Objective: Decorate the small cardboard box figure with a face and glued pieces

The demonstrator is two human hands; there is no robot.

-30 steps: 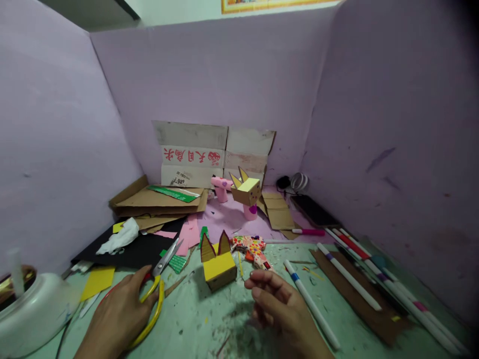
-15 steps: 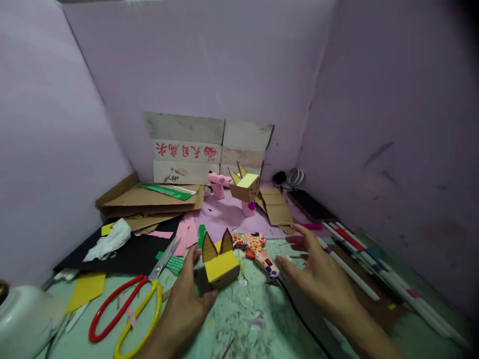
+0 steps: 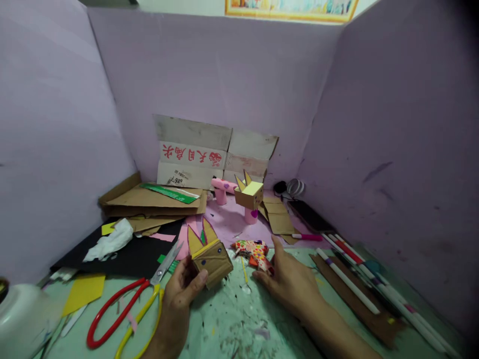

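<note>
My left hand (image 3: 179, 294) grips a small cardboard box head with two pointed ears (image 3: 209, 257), lifted and tilted so its brown face with dot eyes turns toward me. My right hand (image 3: 290, 279) rests on the green table, fingers closing on the patterned glue gun (image 3: 254, 251) that lies just right of the box. Red and yellow scissors (image 3: 127, 306) lie on the table to the left of my left hand.
A second eared box figure (image 3: 250, 194) on a pink tube stands at the back, beside another pink tube (image 3: 221, 188). Cardboard sheets (image 3: 157, 198), black paper (image 3: 138, 254) and a white tissue (image 3: 108, 242) lie left. Markers (image 3: 352, 281) and a phone (image 3: 309, 213) lie right. A white container (image 3: 22, 319) sits at the near left.
My left hand left the scissors, took the eared box and lifted and tilted it. My right hand moved forward and came down on the glue gun.
</note>
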